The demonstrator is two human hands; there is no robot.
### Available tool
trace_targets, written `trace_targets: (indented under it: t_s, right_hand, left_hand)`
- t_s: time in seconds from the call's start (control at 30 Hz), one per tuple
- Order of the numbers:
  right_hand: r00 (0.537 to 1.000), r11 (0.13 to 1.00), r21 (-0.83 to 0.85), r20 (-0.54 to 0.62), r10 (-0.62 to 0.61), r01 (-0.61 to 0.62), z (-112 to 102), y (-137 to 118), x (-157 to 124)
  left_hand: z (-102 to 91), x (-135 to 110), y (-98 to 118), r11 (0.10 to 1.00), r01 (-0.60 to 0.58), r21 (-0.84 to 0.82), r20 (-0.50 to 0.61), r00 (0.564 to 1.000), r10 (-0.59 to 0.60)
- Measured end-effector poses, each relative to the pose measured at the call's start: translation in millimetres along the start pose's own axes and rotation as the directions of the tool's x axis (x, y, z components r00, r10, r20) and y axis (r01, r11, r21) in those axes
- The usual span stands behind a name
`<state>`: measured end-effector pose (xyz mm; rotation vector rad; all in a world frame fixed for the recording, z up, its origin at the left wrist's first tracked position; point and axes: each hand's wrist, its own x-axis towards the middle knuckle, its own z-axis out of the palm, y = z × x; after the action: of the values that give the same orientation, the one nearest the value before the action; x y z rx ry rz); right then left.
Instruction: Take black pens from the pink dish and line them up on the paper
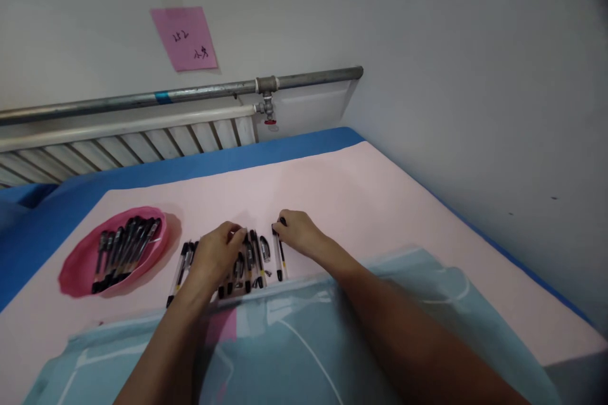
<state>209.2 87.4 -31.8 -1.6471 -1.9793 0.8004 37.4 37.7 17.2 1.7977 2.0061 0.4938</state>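
Observation:
Several black-capped pens [259, 259] with clear barrels lie side by side on the pink surface, among loose black caps [265, 248]. My left hand [218, 253] bends over the row, thumb and fingers closed at the top end of a pen; the hand covers part of the row. Further right, my right hand [297, 231] pinches the upper end of a single pen [278, 256], which points toward me. A small dark piece shows at its fingertips. Left of my left hand, more pens [178, 272] rest partly behind my wrist.
A pink oval basket [161, 234] with several black pens stands at the left. Light blue patterned cloth [294, 354] covers the near edge. Behind the pink tabletop [332, 190] are a radiator [142, 145], a metal pipe [313, 79] and a wall with a pink note [185, 38].

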Motion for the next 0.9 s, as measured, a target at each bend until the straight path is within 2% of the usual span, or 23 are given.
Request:
trace_targets:
  t_s: [0.17,0.37,0.5,0.63,0.8,0.9]
  right_hand:
    - [0.999,0.999,-0.016,0.036,-0.035,0.035,-7,-6,-19]
    - [0.994,0.996,0.045,0.070,-0.084,0.081,-9,-19,-30]
    - [0.992,0.993,0.102,0.110,-0.065,0.054,-3,-25,-31]
    - [0.980,0.998,0.063,0.198,-0.012,-0.001,-9,-29,-31]
    - [0.930,0.997,-0.052,0.360,0.078,-0.063,-30,-31,-39]
    - [0.876,0.995,-0.098,0.478,0.060,-0.014,-38,-32,-46]
  left_hand:
    - [-9.3,-3,-16,0.995,0.057,-0.083,-0.085,0.994,-0.064]
    - [-10.1,-2,-19,0.992,0.038,-0.117,-0.061,0.997,-0.045]
    - [-11.3,-2,-20,0.996,0.030,-0.089,-0.063,0.997,-0.035]
    - [-13.4,-2,-19,0.999,0.024,-0.049,-0.054,0.998,-0.027]
    - [-13.5,-2,-19,1.000,0.020,-0.022,-0.045,0.999,-0.021]
    - [-12.7,-1,-20,1.000,0.016,-0.005,-0.026,1.000,-0.016]
